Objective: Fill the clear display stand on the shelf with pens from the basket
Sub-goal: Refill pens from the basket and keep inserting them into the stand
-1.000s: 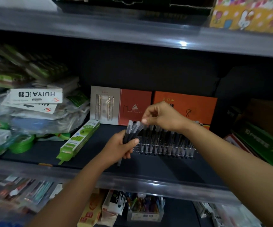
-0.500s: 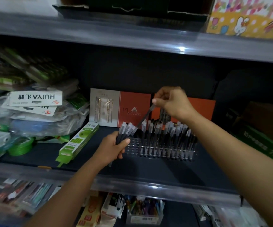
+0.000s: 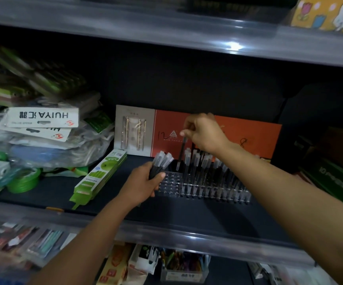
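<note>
The head view looks down at a dark shelf (image 3: 187,214) with a grey front lip. On it, right of centre, sits the clear stand (image 3: 171,183), a low transparent block studded with rows of round holes. Its right and middle rows are filled with upright pens (image 3: 209,173), dark-barrelled with frosted caps; the leftmost columns of holes are bare.

The left hand (image 3: 144,186) reaches in from the near left, its fingers curled round a bundle (image 3: 160,164) of the same pens, caps fanning up and to the right, just beside the stand's left end. The right hand (image 3: 204,133) comes in from the near right, raised above the stand, thumb and fingers pinching the top of a single pen (image 3: 181,152). That pen hangs nearly upright, its lower tip just above the stand's far left holes, next to the filled rows.

Behind the stand lean flat cardboard boxes (image 3: 170,133), one grey and red, one orange. To the left lies a long green packet (image 3: 99,174), a green tape roll (image 3: 23,179), and a heap of glossy plastic bags (image 3: 43,132). The shelf below holds a small bin (image 3: 184,268) of coloured items, blurred.
</note>
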`<state>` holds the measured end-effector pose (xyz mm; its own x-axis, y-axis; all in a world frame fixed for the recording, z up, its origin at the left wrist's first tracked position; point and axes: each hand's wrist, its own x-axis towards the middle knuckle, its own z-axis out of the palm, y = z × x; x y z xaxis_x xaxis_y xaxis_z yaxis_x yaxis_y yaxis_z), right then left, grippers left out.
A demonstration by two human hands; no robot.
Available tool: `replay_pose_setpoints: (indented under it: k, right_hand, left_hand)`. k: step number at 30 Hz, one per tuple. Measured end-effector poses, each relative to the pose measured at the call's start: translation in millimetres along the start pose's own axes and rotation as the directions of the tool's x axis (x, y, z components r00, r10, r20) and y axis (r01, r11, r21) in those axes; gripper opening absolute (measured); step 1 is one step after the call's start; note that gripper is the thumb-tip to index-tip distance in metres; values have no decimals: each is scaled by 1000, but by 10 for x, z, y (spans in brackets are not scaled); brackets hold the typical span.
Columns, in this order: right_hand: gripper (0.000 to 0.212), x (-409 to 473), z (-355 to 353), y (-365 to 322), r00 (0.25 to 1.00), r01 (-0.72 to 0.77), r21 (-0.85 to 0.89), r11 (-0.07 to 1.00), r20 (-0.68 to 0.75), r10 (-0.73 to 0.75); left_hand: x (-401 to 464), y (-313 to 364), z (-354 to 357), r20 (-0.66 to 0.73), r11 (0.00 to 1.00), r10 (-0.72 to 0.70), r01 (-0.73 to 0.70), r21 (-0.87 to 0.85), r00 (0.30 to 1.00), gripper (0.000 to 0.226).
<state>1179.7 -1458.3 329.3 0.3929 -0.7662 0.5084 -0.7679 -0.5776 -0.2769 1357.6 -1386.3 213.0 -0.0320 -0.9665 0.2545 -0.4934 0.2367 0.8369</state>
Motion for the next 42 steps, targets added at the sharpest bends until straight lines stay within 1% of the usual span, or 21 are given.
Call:
replay_pose_setpoints:
  k: [5,9,16,19,24,28,33,38,42]
  right_hand:
    - [19,68,55,1,1000,22,-7,1000,19,-22]
    - [20,107,41,7,998,45,-24,999,41,-44]
    - [19,70,32,31,997,46,-10,999,57,-45]
    - [19,75,-7,13,996,35,18,999,76,-36]
    - [16,43,-107,-14,988,37,56,998,148,-45]
    - [17,28,-85,-7,987,51,14,999,155,-53]
    - [20,-14,38,19,984,36,12,999,174,-38]
    - [17,-14,174,69,969,44,-11,999,243,-40]
    - [11,10,196,88,964,50,-41,998,262,-37]
  left_hand:
    - [39,-25,6,13,1000,14,-14,21,1000,3]
    - [63,-56,-3,10,999,21,-21,44,1000,14]
    - [76,-120,-9,-7,996,17,-17,92,1000,19]
    - [71,-132,-9,-10,996,8,-7,87,1000,20]
    - [68,-165,-35,-21,997,-6,8,81,1000,18]
    - [82,-184,-15,-26,998,-16,17,59,1000,18]
    - [71,-186,15,-12,999,-4,5,51,1000,19]
    - [67,-165,21,-10,998,7,-6,57,1000,19]
    - [73,-173,20,-3,999,3,-3,45,1000,19]
